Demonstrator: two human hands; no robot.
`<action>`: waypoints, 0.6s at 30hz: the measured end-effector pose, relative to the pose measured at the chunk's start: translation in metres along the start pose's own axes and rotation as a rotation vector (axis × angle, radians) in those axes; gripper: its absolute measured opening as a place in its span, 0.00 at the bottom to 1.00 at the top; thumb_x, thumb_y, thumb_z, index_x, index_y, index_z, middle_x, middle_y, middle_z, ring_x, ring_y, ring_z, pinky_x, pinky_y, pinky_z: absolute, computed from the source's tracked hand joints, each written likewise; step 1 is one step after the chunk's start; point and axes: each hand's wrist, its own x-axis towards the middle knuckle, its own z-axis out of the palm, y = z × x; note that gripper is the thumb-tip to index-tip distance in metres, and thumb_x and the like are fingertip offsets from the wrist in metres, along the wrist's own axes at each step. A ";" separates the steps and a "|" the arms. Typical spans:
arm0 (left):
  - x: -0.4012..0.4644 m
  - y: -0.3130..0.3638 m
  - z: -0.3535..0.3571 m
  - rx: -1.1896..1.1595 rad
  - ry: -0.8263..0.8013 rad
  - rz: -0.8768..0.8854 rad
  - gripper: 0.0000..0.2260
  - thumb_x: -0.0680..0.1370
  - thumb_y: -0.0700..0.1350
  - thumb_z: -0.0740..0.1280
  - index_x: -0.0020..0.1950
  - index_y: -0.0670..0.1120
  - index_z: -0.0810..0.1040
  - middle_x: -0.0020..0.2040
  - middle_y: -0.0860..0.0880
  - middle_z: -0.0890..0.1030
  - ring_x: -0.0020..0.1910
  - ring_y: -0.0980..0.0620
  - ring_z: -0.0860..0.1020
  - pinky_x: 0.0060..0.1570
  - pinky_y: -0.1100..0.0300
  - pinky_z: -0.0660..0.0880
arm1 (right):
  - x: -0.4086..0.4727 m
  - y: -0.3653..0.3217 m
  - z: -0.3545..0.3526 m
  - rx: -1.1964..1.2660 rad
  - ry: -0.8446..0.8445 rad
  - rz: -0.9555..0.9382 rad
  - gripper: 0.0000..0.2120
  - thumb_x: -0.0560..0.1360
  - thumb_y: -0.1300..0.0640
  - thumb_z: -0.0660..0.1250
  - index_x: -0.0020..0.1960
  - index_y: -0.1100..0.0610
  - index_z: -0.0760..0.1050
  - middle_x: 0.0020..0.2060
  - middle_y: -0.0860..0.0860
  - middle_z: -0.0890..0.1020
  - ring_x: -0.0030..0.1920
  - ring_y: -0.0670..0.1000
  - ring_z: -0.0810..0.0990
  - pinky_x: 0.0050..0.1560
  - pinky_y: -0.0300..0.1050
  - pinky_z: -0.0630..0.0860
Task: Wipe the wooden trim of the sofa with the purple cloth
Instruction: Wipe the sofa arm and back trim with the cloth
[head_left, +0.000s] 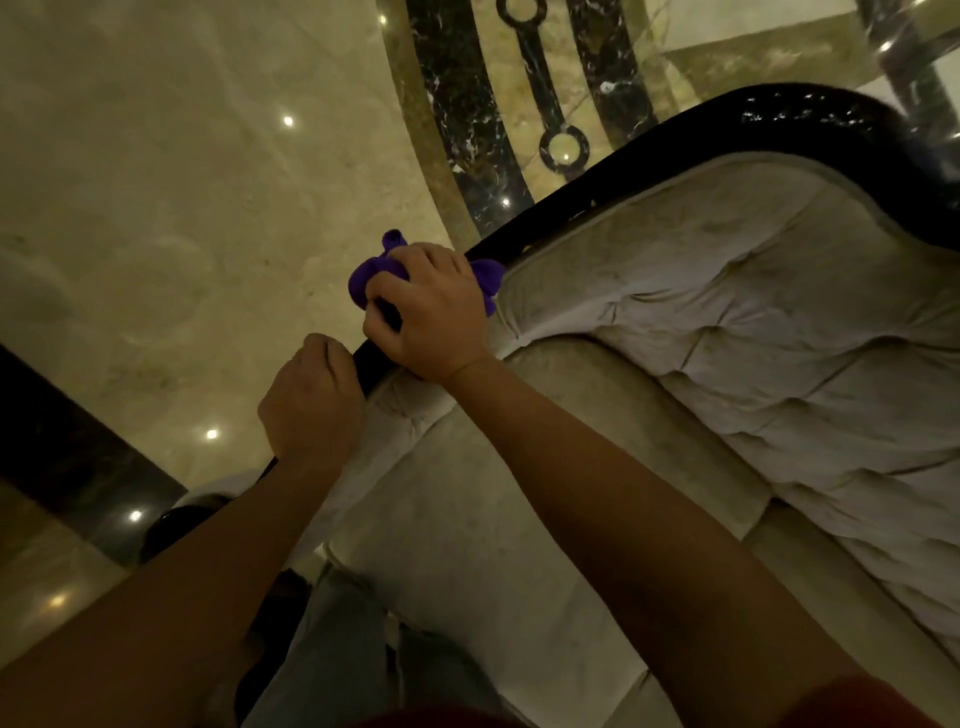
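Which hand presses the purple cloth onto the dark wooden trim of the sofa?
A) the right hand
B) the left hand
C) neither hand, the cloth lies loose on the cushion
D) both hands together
A: the right hand is closed over the purple cloth on the dark wooden trim, while the left hand grips the trim lower down, without cloth.

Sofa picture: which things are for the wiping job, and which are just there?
For the job: purple cloth, dark wooden trim, right hand pressing the cloth, left hand gripping the trim.

Just there: tufted cushions, marble floor.
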 end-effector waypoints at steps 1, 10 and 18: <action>0.001 0.000 -0.001 -0.008 -0.029 0.009 0.14 0.86 0.50 0.53 0.45 0.46 0.70 0.33 0.50 0.71 0.32 0.47 0.70 0.32 0.56 0.58 | 0.003 0.005 -0.003 -0.018 -0.010 -0.008 0.04 0.71 0.56 0.75 0.43 0.57 0.85 0.47 0.57 0.84 0.52 0.61 0.82 0.55 0.53 0.71; 0.017 0.004 -0.007 -0.108 -0.232 0.109 0.23 0.86 0.55 0.50 0.44 0.42 0.75 0.40 0.44 0.78 0.40 0.45 0.75 0.43 0.52 0.68 | 0.050 0.100 -0.062 -0.411 -0.005 0.038 0.13 0.78 0.48 0.65 0.48 0.56 0.82 0.51 0.58 0.82 0.53 0.61 0.80 0.55 0.55 0.72; 0.031 0.018 -0.010 -0.114 -0.309 0.185 0.23 0.87 0.55 0.49 0.45 0.42 0.75 0.40 0.45 0.79 0.40 0.44 0.76 0.43 0.53 0.66 | 0.082 0.150 -0.122 -0.666 -0.034 0.147 0.21 0.81 0.43 0.56 0.56 0.57 0.80 0.56 0.61 0.80 0.58 0.64 0.77 0.60 0.60 0.71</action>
